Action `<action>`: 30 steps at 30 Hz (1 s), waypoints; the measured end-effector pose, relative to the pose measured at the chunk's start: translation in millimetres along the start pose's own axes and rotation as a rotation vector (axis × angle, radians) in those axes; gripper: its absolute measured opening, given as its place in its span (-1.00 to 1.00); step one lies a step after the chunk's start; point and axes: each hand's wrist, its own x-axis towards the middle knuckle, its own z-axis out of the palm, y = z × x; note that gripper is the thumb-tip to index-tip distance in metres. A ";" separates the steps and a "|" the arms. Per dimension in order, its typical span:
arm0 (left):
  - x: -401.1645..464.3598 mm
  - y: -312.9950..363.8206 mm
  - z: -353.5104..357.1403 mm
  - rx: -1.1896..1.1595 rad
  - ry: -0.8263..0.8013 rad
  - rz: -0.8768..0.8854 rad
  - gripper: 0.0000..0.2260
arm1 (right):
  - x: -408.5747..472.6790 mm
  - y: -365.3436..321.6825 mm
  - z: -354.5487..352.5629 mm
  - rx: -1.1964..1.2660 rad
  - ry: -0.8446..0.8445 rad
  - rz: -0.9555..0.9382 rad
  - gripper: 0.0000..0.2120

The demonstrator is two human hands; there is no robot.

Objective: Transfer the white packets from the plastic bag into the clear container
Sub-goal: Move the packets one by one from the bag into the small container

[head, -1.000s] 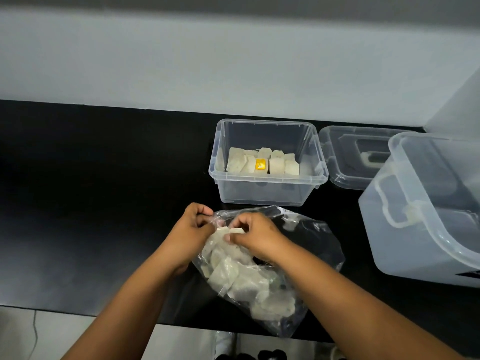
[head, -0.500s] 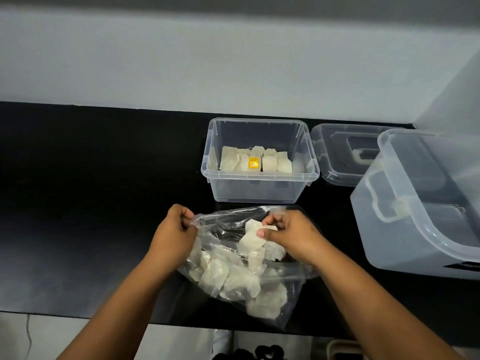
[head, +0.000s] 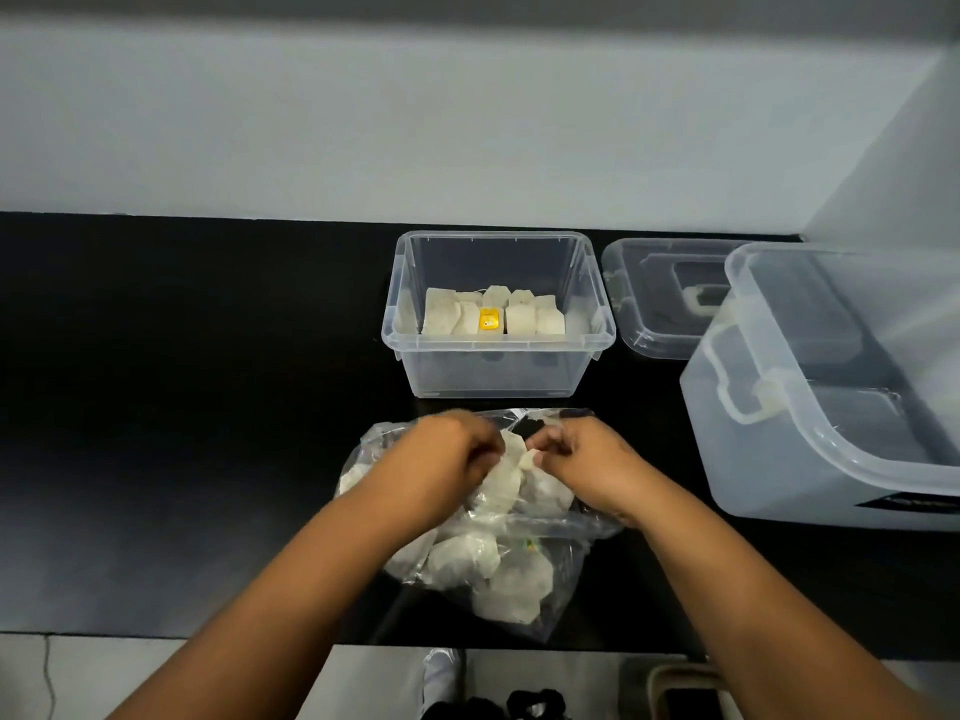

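Observation:
A clear plastic bag (head: 524,605) full of white packets (head: 470,561) lies on the black counter near its front edge. Both my hands are at the bag's open mouth, close together. My left hand (head: 447,459) and my right hand (head: 582,462) both have curled fingers that pinch a white packet (head: 514,452) between them. Behind the bag stands the small clear container (head: 496,368), open, with a row of white packets (head: 519,319) and one yellow tag (head: 489,320) leaning at its back.
A clear lid (head: 662,298) lies to the right of the container. A large translucent box (head: 810,433) with a handle fills the right side. The black counter (head: 182,407) stretches left; a grey wall stands behind. The floor shows below the counter edge.
My left hand has moved right from the bag's left edge to meet my right hand at the packet. The bag's mouth has shifted with the hands.

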 end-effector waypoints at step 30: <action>65.7 9.2 -114.7 -0.094 0.138 0.034 -0.92 | -0.8 -129.0 -102.5 -0.134 0.215 -0.426 -0.94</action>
